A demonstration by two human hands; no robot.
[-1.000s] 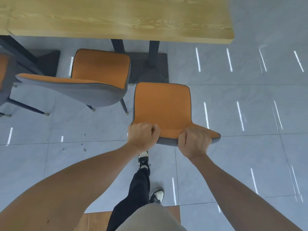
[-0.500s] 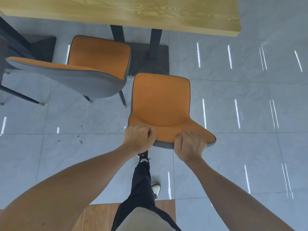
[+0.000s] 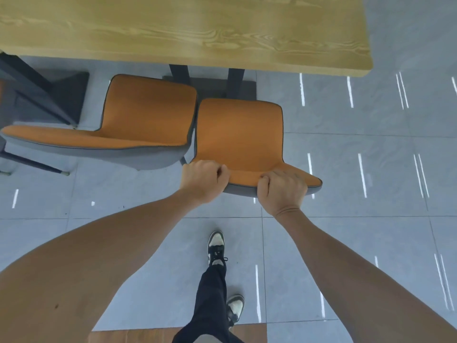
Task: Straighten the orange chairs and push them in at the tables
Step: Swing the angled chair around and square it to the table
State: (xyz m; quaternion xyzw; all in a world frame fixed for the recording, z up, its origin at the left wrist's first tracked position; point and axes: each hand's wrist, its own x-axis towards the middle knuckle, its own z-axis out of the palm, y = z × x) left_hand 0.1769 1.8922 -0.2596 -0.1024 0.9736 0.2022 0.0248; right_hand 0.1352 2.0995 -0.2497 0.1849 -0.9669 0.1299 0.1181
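Head view: orange chair (image 3: 238, 134), grey shell, backrest top clenched by left hand (image 3: 204, 180) and right hand (image 3: 283, 191); second orange chair (image 3: 138, 122) touching left; wooden table (image 3: 188, 33) beyond.

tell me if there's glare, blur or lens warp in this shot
Head view: white streaks of ceiling-light glare dot the glossy floor tiles; wide-angle warp bows the table edge and balloons the forearms; the left chair looks slightly soft, while both hands and the held chair stay sharp.
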